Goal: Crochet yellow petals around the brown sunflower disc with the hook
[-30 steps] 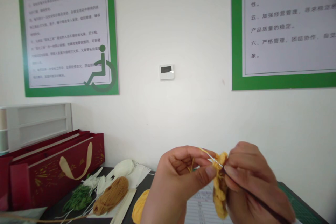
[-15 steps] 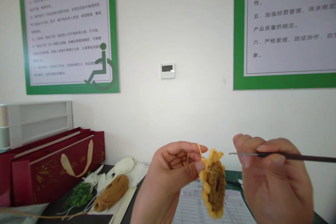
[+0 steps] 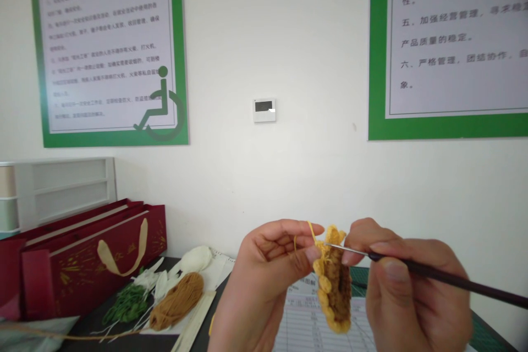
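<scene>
My left hand [image 3: 264, 280] pinches a small crocheted piece [image 3: 335, 294], yellow around the rim and brown in the middle, between thumb and forefinger. A yellow yarn strand [image 3: 310, 229] runs over its forefinger. My right hand [image 3: 406, 291] grips a thin dark crochet hook [image 3: 433, 274]. The hook's metal tip touches the top edge of the crocheted piece. Both hands are raised in front of a white wall, above the table.
On the dark table [image 3: 124, 341] lie a brown yarn skein [image 3: 178, 300], green yarn [image 3: 126, 303], white yarn [image 3: 197, 258] and a printed sheet [image 3: 305, 324]. Red gift bags [image 3: 82, 264] stand at the left before a white shelf [image 3: 61, 190]. Green-framed posters [image 3: 107, 49] hang on the wall.
One second ago the hook was in the piece. Half a second ago my right hand had pulled it away to the right. Now the tip is back at the piece's top edge.
</scene>
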`<action>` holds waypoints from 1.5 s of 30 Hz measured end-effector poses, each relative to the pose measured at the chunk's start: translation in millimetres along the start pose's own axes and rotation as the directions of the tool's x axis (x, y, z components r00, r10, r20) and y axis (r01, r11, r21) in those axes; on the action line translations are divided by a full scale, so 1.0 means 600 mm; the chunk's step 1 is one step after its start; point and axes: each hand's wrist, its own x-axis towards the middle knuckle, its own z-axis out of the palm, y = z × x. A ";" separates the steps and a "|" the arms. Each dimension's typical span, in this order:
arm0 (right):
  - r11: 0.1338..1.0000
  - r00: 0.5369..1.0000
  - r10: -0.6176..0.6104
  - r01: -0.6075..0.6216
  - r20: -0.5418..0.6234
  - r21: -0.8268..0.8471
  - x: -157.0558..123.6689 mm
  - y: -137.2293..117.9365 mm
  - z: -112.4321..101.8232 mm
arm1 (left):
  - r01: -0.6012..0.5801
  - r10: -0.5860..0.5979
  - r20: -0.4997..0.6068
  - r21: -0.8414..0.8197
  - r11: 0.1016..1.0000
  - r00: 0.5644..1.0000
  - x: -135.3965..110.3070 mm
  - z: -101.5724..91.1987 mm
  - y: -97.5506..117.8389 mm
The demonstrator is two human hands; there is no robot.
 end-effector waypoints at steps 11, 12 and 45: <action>1.000 1.000 0.014 -0.014 -0.011 0.006 0.002 -0.003 0.003 | 0.013 -0.011 -0.032 0.063 0.998 0.999 0.001 0.004 0.003; 1.000 1.000 0.017 -0.017 -0.007 0.005 0.002 -0.003 0.002 | 0.019 -0.016 -0.033 0.067 0.998 0.999 0.001 0.005 0.004; 0.993 0.993 0.113 -0.113 0.020 -0.046 0.000 -0.001 0.008 | 0.015 -0.011 -0.048 0.079 0.997 0.999 -0.008 0.016 0.009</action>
